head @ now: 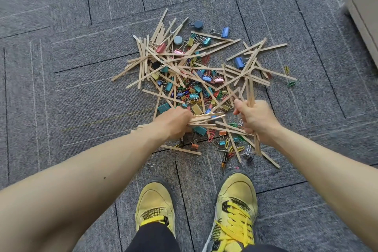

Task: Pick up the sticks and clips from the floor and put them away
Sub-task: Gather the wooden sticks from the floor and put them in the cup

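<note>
A heap of thin wooden sticks (184, 63) lies on the grey carpet, mixed with coloured binder clips (196, 92) and paper clips (229, 145). My left hand (173, 122) grips a bundle of sticks (206, 118) that points to the right, at the near edge of the heap. My right hand (255, 118) grips a second bundle of sticks (251, 92), held nearly upright, its ends showing above and below the fist. Both hands hover just over the near side of the heap.
My two yellow shoes (235, 206) stand just in front of the heap. A beige box or furniture corner (364, 10) sits at the upper right. Two round grey-blue objects (198, 24) and a small battery (224, 160) lie among the clutter. Carpet (61, 88) surrounds the heap.
</note>
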`<state>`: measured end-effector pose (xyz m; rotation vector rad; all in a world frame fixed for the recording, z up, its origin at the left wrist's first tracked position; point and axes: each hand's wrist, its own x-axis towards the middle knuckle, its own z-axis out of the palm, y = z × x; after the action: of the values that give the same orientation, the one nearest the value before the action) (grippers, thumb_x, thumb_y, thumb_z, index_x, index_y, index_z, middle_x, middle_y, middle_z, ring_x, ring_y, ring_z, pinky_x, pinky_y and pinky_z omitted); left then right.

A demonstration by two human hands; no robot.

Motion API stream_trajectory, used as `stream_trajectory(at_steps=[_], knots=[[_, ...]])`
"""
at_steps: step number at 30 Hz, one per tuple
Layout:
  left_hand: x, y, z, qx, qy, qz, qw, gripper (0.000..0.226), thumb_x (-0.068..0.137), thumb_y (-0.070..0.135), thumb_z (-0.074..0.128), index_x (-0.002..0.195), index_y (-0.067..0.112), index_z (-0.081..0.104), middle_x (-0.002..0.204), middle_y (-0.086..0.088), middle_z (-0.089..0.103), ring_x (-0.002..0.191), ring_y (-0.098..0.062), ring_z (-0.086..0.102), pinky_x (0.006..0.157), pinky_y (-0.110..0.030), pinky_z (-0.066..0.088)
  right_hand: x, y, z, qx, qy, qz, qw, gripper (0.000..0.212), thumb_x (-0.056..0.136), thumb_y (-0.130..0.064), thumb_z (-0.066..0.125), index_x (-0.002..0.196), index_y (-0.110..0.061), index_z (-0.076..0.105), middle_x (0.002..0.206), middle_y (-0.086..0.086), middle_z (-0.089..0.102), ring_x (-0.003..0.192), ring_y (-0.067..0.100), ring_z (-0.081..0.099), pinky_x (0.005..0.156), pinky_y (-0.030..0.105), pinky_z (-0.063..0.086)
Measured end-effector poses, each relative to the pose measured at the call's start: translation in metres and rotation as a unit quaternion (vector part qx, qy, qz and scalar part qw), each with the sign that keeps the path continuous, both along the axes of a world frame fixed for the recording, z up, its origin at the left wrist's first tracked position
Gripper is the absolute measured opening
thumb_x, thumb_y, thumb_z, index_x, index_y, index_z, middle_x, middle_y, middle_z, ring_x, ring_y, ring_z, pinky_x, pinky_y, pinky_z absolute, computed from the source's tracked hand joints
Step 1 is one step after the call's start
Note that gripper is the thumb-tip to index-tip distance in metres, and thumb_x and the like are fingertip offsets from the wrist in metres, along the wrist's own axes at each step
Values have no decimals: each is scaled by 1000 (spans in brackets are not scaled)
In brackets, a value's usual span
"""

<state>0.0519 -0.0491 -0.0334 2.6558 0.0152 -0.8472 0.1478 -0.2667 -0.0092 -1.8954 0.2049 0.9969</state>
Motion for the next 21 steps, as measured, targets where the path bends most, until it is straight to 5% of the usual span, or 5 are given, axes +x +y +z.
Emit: stream_trajectory(at_steps=[5,10,16,21], knots=[[-3,12,-1,-47,69,47,995,20,96,11,53,77,16,52,80,-3,61,60,-11,56,52,-19,46,-8,-6,-8,-136,-129,163,969,24,90,-34,69,82,-12,68,73,2,65,57,11,54,52,23,41],[-2,21,15,-168,116,130,970,22,99,13,52,79,20,52,74,1,56,53,-7,47,46,-12,41,-19,-1,-17,-215,-197,307,906,27,84,-44,74,89,-19,64,78,-3,61,61,7,58,53,17,44],[-3,31,24,-332,178,279,883,21,98,21,55,82,7,55,67,1,51,49,-6,40,47,-20,36,-31,3,-25,-262,-248,376,854,30,92,-45,63,87,-19,49,88,1,51,82,22,61,77,40,56],[0,27,30,-388,202,323,839,22,98,23,53,79,13,52,66,3,51,53,-6,42,53,-21,38,-28,0,-23,-255,-241,403,846,24,97,-38,56,85,-20,46,90,2,52,82,21,62,79,40,57]])
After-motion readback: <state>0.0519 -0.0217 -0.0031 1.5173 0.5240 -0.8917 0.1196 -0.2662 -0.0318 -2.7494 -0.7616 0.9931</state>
